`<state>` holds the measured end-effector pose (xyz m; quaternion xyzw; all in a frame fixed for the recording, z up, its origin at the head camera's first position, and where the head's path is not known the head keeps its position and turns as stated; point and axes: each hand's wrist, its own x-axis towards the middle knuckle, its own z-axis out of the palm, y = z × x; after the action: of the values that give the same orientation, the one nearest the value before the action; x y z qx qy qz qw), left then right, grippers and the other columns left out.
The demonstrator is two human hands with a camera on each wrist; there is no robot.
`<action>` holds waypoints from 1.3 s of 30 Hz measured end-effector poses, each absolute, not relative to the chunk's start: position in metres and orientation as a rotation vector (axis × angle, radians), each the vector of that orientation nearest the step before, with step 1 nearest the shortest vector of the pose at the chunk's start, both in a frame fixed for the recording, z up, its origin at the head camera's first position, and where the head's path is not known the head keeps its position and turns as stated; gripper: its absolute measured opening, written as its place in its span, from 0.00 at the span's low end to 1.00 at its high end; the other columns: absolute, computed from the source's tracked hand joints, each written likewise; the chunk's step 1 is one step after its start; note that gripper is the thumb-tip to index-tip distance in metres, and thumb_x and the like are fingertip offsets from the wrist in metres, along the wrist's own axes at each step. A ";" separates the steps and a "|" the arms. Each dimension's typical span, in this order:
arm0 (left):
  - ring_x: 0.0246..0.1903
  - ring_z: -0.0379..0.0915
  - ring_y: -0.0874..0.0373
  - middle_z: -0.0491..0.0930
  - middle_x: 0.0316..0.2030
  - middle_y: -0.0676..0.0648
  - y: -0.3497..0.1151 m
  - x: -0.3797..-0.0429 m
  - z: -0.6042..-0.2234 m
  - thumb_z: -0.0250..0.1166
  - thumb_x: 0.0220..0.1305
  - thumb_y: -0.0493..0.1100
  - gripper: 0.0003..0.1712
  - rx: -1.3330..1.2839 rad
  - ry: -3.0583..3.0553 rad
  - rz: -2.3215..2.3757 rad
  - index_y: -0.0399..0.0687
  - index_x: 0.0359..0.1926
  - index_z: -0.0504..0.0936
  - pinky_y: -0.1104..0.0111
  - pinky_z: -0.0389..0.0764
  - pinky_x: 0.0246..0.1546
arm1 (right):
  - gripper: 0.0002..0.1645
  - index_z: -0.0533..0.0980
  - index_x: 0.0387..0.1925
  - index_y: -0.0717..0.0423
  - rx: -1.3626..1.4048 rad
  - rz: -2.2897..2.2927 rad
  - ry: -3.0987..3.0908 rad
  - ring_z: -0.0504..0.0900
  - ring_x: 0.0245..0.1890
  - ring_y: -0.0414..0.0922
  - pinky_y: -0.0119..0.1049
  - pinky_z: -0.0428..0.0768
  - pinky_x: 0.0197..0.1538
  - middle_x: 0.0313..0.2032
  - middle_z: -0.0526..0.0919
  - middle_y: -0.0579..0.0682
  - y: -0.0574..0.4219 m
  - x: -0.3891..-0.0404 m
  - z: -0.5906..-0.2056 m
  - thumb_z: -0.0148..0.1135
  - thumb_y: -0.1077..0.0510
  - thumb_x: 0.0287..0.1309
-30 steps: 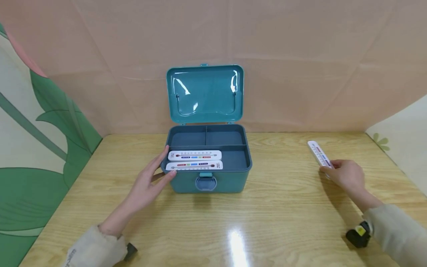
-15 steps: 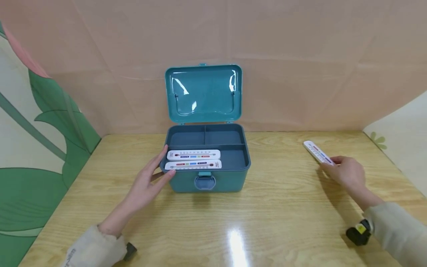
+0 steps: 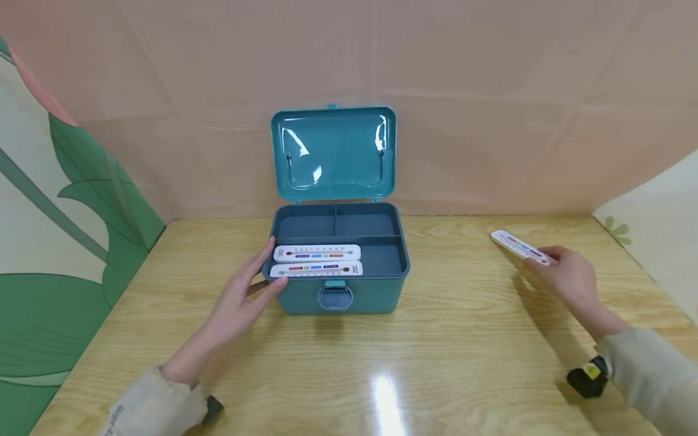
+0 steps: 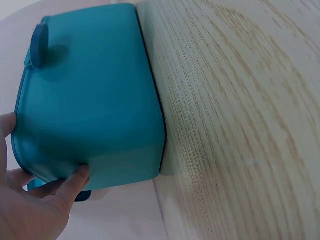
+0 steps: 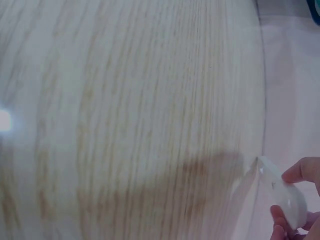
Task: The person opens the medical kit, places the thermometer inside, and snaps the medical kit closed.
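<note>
The person's right hand [image 3: 569, 281] was over the right part of the bench [image 3: 447, 351], its fingers [image 3: 557, 251] and thumb pinching the near end of a white thermometer [image 3: 518, 246]. That thermometer slanted away toward the backdrop [image 3: 491, 91] and a little leftward, its printed face upward in the head view, well apart from the teal box [image 3: 376, 300]; the right wrist view showed its plain white back and a shadow on the wood, but whether the far tip touched the bench could not be told. The left hand [image 3: 240, 306] rested on the box's left front corner, thumb at the front rim and the other fingers spread along the left side, fairly straight. The box stood upright near the back edge, its lid [image 3: 335, 160] raised behind it and its front latch [image 3: 335, 298] hanging down. Inside, a divider set two rear compartments behind one wide front compartment [image 3: 384, 257]. In the left part of that front one lay a rear thermometer [image 3: 317, 253] and a front thermometer [image 3: 316, 269], side by side, parallel to the front wall, their red bulbs at opposite ends.
</note>
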<state>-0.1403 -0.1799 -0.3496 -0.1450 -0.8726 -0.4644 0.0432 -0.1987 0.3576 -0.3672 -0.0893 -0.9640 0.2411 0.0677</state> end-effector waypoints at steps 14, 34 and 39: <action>0.70 0.54 0.46 0.52 0.74 0.45 -0.180 -0.141 -0.350 0.59 0.68 0.49 0.39 -0.468 -2.642 -1.443 0.61 0.75 0.51 0.53 0.77 0.57 | 0.33 0.75 0.54 0.69 -0.271 0.708 -2.805 0.74 0.28 0.51 0.34 0.66 0.24 0.40 0.80 0.70 0.355 -0.204 -0.361 0.62 0.45 0.58; 0.70 0.54 0.47 0.52 0.74 0.46 -0.180 -0.141 -0.350 0.60 0.68 0.50 0.39 -0.461 -2.641 -1.454 0.62 0.75 0.51 0.54 0.77 0.57 | 0.35 0.77 0.53 0.67 -0.231 0.772 -2.800 0.71 0.25 0.42 0.32 0.67 0.19 0.44 0.80 0.72 0.348 -0.201 -0.348 0.65 0.41 0.57; 0.70 0.54 0.47 0.52 0.74 0.46 -0.180 -0.140 -0.349 0.59 0.68 0.50 0.39 -0.455 -2.644 -1.453 0.61 0.75 0.51 0.54 0.77 0.58 | 0.39 0.76 0.55 0.65 -0.275 0.870 -2.805 0.68 0.22 0.35 0.33 0.68 0.17 0.48 0.79 0.71 0.346 -0.199 -0.342 0.64 0.37 0.55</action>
<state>-0.1403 -0.1796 -0.3491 -0.1490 -0.8658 -0.4756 0.0451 -0.1989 0.3458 -0.3418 -0.0929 -0.9465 0.2938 0.0959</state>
